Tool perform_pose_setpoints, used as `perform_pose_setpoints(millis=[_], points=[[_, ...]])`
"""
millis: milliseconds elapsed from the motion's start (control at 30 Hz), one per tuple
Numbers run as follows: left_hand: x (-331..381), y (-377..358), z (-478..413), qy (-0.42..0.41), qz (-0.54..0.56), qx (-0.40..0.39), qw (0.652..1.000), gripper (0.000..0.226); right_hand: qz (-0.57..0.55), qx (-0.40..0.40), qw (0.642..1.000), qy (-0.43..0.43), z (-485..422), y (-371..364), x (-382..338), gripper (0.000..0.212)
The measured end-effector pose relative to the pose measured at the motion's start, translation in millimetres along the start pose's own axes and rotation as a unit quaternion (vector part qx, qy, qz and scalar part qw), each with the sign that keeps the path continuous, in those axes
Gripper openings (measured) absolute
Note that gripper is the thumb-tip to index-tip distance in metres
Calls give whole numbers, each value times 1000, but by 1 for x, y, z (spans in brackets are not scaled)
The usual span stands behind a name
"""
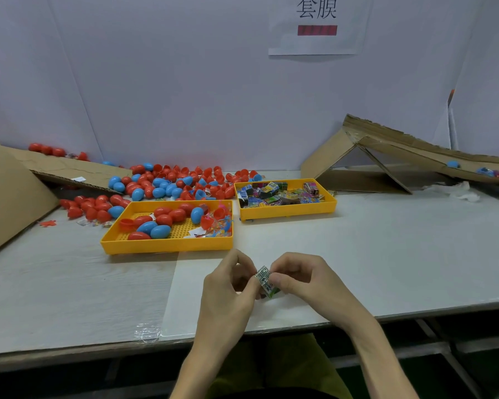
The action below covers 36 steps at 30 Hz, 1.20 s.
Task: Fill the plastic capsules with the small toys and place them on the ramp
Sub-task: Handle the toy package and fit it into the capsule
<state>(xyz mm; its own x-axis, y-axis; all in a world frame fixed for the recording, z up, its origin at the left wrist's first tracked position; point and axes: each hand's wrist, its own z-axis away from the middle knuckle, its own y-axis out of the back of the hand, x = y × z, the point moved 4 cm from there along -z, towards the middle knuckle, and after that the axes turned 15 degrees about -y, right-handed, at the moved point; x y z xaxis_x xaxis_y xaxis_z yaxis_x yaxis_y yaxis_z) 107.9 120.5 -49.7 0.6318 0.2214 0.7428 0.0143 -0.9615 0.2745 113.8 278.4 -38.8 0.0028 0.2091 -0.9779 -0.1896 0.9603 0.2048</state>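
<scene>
- Where the table [386,254] meets the left edge of my feed, I see a flat cardboard sheet [12,191] lying at a slant.
- Just right of it, a loose heap of capsules [167,182], red and blue, is spread along the back wall. Some are closed eggs and some are open halves.
- In front of that heap sits the left yellow tray [167,246]. It holds a few red and blue tray capsules [160,231] and, at its right end, a tangle of small bright toys [219,223].
- Near the front edge, the left hand [231,286] has its fingers curled, with thumb and fingertips pinching one end of a toy packet [267,282].
- That packet, small and printed, is held just above the table between both hands.
- The right hand [303,277] pinches the other end, fingers bent around it.
- Behind the hands stands the right yellow tray [288,213], filled with many printed packets [280,194].
- At the far right, a cardboard ramp [401,148] slopes down to the right, with a blue capsule [452,164] lying on it. Further items lower down are too blurred for me to tell.
</scene>
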Motion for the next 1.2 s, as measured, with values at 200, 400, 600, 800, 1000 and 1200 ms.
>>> perform_pose_setpoints(millis=[200,400,600,800,1000,1200], points=[[0,-2,1,-11,-20,-4,1000,26,41,3,999,-1,0,2,3,8],[4,-6,1,-31,-46,-23,998,26,-19,0,1000,23,6,9,0,8],[6,-3,2,-26,-26,-22,999,18,-5,27,999,22,2,8,5,10],[-4,13,-4,41,100,49,993,24,-103,94,990,23,-2,19,12,7],[-14,55,-40,51,-1,36,998,16,-108,105,989,3,-2,18,12,11],[-55,118,-89,106,-361,-7,926,25,-98,133,986,2,-4,20,15,25]])
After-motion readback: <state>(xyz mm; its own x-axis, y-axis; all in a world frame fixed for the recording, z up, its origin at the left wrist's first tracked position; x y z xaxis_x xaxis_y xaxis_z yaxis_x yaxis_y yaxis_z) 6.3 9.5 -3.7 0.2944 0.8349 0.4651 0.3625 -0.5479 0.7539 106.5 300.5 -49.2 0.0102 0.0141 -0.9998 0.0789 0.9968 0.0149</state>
